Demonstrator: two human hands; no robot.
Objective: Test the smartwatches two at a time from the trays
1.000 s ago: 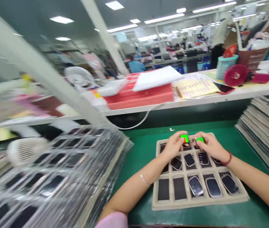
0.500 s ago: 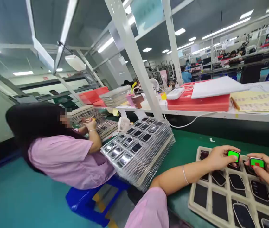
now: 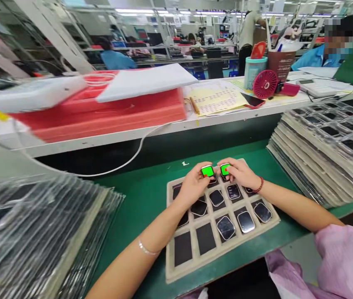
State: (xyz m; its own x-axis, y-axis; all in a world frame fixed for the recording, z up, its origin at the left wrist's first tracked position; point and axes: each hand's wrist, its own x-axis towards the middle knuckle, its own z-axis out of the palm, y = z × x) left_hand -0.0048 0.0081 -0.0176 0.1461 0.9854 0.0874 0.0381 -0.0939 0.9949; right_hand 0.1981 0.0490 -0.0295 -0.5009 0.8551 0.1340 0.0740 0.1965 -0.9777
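Note:
My left hand point(image 3: 195, 185) holds a square watch point(image 3: 208, 170) between thumb and fingers, its screen lit green with a bit of red near the lower edge. Close to its right, my right hand point(image 3: 240, 172) grips a second watch point(image 3: 225, 169), also showing green with a red patch under the thumb. Both hands are over the far edge of a beige compartment tray point(image 3: 176, 272). Several dark-screened watches lie in its compartments, among them one point(image 3: 246, 221) in the front row. Two compartments at the front left hold only dark pads.
Stacked trays stand at the left point(image 3: 70, 232) and right point(image 3: 307, 166) of the green table point(image 3: 139, 182). Behind runs a white shelf point(image 3: 213, 120) with red foam point(image 3: 132, 112), papers, a phone, a pink fan point(image 3: 265, 84) and cups. A white cable hangs down. People work beyond.
The view has swung right, bringing the whole tray and right-hand stack into sight and taking the neighbouring person out. Each hand still holds its watch; more red shows on the left one.

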